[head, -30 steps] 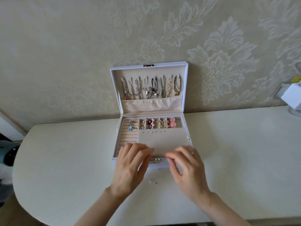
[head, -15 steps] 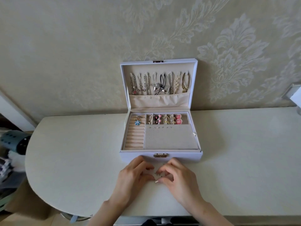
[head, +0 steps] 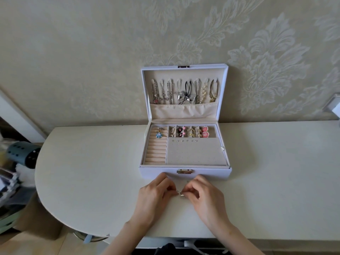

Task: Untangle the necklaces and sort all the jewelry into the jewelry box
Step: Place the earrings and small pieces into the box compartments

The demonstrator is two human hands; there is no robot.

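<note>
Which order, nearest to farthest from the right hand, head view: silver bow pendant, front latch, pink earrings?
1. Front latch, on the jewelry box front wall, just beyond the right hand.
2. Pink earrings, back right inside the box.
3. Silver bow pendant, hanging in the upright lid, farthest back.

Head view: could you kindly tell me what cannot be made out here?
Head view:
Small silvery piece: tiny, half covered by the left hand and right hand pinching it.
Hanging necklaces: lower ends behind the lid's beige fabric pocket.
White object, right edge: cut off.
</note>
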